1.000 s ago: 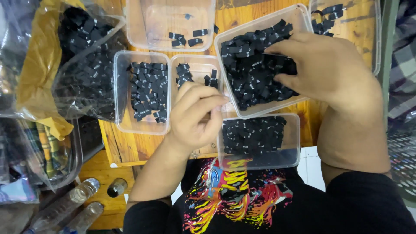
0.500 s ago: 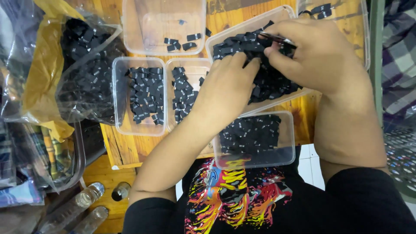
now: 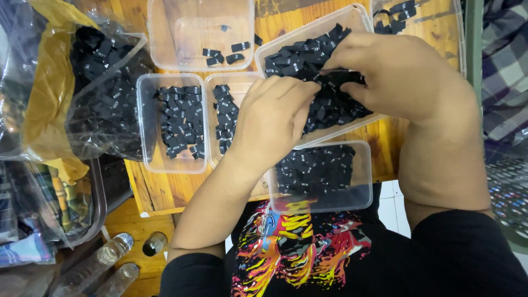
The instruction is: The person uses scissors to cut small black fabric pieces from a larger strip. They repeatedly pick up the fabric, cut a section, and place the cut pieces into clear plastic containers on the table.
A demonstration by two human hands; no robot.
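Pinching one small black label (image 3: 330, 72) between them, the left hand (image 3: 272, 124) and right hand (image 3: 396, 77) meet over the heaped tub (image 3: 264, 52). Six clear tubs sit on the wooden table (image 3: 165, 190).

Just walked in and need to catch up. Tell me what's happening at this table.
A person is sorting small black fabric labels at a wooden table. Both hands meet over the big clear tray heaped with labels: the left hand and right hand pinch labels between their fingertips. Four smaller clear tubs around it hold sorted labels: a full one, a nearly empty one. An open plastic bag of more labels lies beside them.
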